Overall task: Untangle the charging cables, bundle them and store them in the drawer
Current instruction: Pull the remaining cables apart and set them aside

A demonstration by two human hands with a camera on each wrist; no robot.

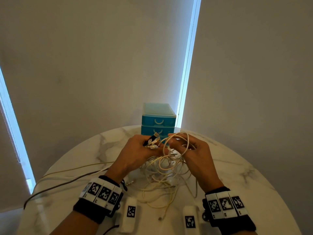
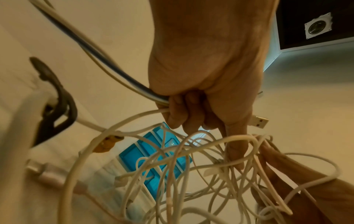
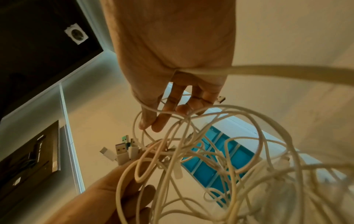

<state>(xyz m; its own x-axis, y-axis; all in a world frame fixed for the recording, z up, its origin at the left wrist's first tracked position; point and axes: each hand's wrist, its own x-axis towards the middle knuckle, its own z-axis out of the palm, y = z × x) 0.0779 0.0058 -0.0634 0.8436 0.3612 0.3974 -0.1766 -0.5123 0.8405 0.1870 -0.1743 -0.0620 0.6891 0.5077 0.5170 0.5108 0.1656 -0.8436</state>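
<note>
Behind cable tangle, blue drawers, marble table

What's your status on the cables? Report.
Left hand grips plug ends. Right hand pinches a loop. Cables still tangled; drawers shut.

The round marble-topped bench is carrying a blue plastic three-drawer unit at its far edge, standing against the wall. In front of the drawers, at the bench's middle, the tangle of white charging cables is lying, its upper loops hanging between the two hands. The left hand is sitting left of the tangle, the right hand right of it. Several cable strands are trailing left across the bench to its edge. Two white tagged blocks are lying at the near edge, between the wrists.
</note>
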